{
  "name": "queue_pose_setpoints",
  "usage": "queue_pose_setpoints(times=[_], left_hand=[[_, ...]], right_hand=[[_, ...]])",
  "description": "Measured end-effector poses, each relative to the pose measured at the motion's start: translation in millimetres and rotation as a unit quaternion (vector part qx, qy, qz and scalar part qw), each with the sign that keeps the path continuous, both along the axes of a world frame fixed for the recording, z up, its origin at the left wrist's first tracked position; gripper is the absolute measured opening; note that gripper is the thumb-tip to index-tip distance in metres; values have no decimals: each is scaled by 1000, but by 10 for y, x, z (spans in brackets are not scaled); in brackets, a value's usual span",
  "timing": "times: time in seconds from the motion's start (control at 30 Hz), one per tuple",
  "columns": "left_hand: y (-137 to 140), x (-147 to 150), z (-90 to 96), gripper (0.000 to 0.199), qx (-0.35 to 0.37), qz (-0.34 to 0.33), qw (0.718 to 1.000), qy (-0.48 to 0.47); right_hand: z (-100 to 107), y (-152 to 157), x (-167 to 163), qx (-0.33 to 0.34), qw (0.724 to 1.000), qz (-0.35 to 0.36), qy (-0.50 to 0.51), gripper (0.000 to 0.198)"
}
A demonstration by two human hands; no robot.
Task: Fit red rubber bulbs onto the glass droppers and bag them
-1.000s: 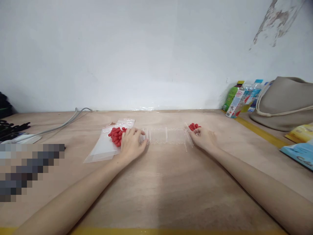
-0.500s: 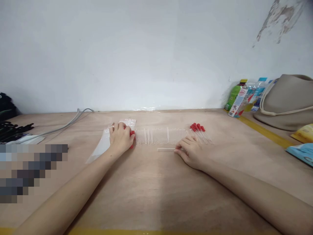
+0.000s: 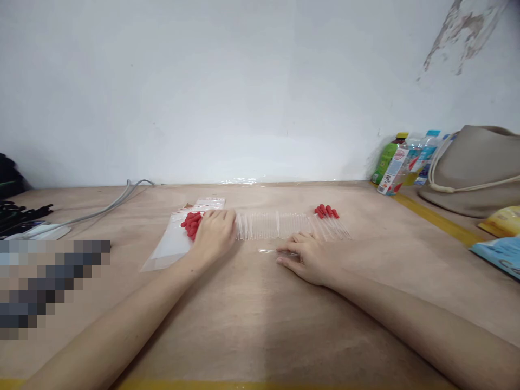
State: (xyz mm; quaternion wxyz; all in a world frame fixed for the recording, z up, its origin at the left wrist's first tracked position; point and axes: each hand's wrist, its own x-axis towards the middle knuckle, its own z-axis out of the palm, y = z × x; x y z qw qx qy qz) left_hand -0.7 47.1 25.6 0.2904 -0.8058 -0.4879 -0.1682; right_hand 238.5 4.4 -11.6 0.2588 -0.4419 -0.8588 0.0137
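A: Holding anything in the right hand (image 3: 299, 258)?

B: Can't tell for sure; looks loosely curled over a single transparent tube (image 3: 266, 251), with thumb (image 3: 287, 264) a little apart from fingers (image 3: 289, 247). Tube crosswise on the wooden tabletop (image 3: 227, 325), on the near side of the tube row (image 3: 260, 226)

A: And in the left hand (image 3: 216, 230)?

B: Curled over the right side of the red bulbs (image 3: 190, 223), by the left end of the tube row; can't see underneath, so can't call the grip

A: Best way to handle it?

B: Probably pinch lightly, being likely thin and quick to roll; lift before shifting sideways, so as not to rake the row. With the left, best take bulbs singly, without dragging the plastic bags (image 3: 164, 254) below

A: Room to move?

B: Most on the near side: bare wood down to the yellow strip (image 3: 203, 385). Tighter beyond the right hand: red-topped tubes (image 3: 329, 212) in a fan, just off the row's right end. Well off to the right, bottles (image 3: 392, 169); at the far edge, the wall (image 3: 260, 97)
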Motion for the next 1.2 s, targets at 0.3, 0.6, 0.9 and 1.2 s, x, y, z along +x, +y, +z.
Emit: queue_pose_setpoints(times=[0.3, 0.6, 0.9, 1.2], left_hand=[[-229, 237, -325, 15, -141, -151, 976, -74], [-227, 273, -395, 15, -138, -231, 929, -253], [-231, 311, -348, 13, -168, -235, 915, -280], [-216, 288, -349, 18, -185, -268, 908, -263]], right_hand=[[-96, 34, 20, 23, 992, -12, 121, 7], [-134, 36, 48, 37, 980, -10, 196, 19], [-59, -12, 3, 33, 986, 29, 163, 21], [-56, 8, 10, 26, 989, 59, 132, 18]])
